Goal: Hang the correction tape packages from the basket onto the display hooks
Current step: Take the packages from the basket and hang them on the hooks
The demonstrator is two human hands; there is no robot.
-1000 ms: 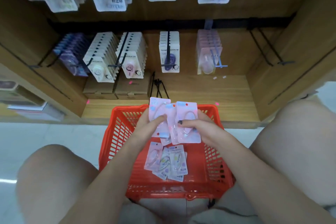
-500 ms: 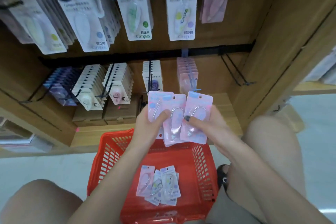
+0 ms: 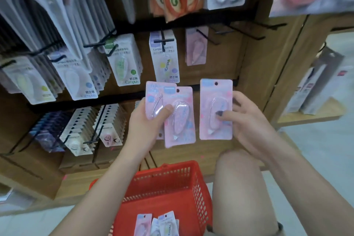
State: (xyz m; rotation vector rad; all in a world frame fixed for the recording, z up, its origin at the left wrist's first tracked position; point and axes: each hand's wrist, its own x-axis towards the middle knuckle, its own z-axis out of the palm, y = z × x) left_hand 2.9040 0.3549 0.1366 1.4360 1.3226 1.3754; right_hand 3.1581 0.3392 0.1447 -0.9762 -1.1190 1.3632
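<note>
L hand (image 3: 147,126) grips two overlapped pink correction tape pkgs (image 3: 179,117), thumb curled across fronts, held upright in front of display. R hand (image 3: 247,120) pinches a single pink pkg (image 3: 216,109), thumb on front, fingers behind; separate from L pair. Empty hook (image 3: 207,37) up-right, beside hung pink pkg (image 3: 196,48). Red basket (image 3: 172,193) below holds more pkgs (image 3: 157,225).

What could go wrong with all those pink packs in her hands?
The left hand grips two overlapping pink correction tape packages with one thumb; one might slide out and drop beside the red plastic basket. The right hand pinches a single pink package whose small hang hole may miss the thin black wire hook.
</note>
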